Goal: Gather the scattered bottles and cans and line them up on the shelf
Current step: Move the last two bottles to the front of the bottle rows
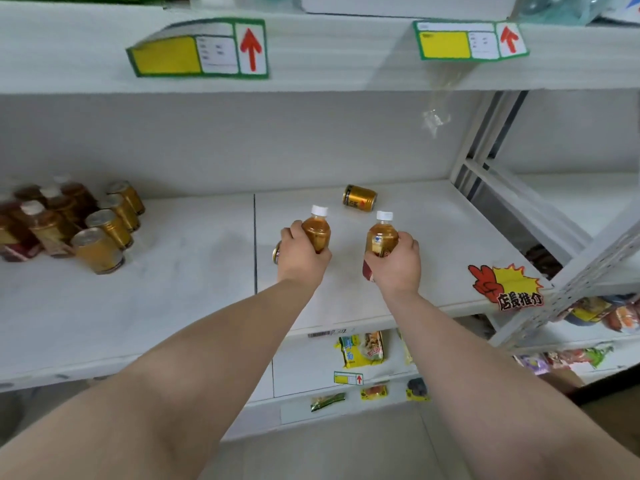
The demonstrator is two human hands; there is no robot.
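Observation:
My left hand (300, 255) grips an amber tea bottle (318, 230) with a white cap, held upright over the white shelf (173, 289). A second amber bottle (382, 237), also white-capped and upright, is in my right hand (398, 263). Behind them a gold can (359, 198) lies on its side on the shelf. Part of another gold can (276, 252) shows just left of my left hand, mostly hidden. At the shelf's far left stand rows of gold cans (104, 233) and tea bottles (41, 220).
An upper shelf edge carries green and yellow price tags (201, 50). A red and yellow promo sticker (505, 285) hangs at the shelf's right front corner. A white metal upright (568, 292) bounds the right side. Snack packets (363, 348) fill lower shelves.

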